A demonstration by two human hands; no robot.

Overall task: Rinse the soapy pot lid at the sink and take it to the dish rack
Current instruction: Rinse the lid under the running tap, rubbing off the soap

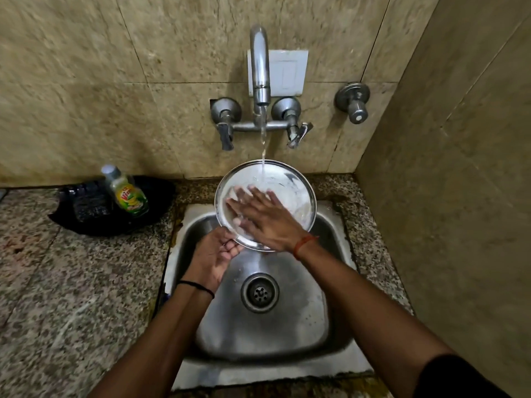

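Note:
A round steel pot lid, streaked with white soap, is held tilted over the back of the steel sink. Water runs from the wall tap onto the upper part of the lid. My left hand grips the lid's lower left rim from below. My right hand lies flat on the lid's inner face with fingers spread, holding nothing. The hand covers the lid's lower middle.
A dish soap bottle and a dark scrubber sit on a black tray on the granite counter left of the sink. A side wall stands close on the right. A drain sits in the sink's middle.

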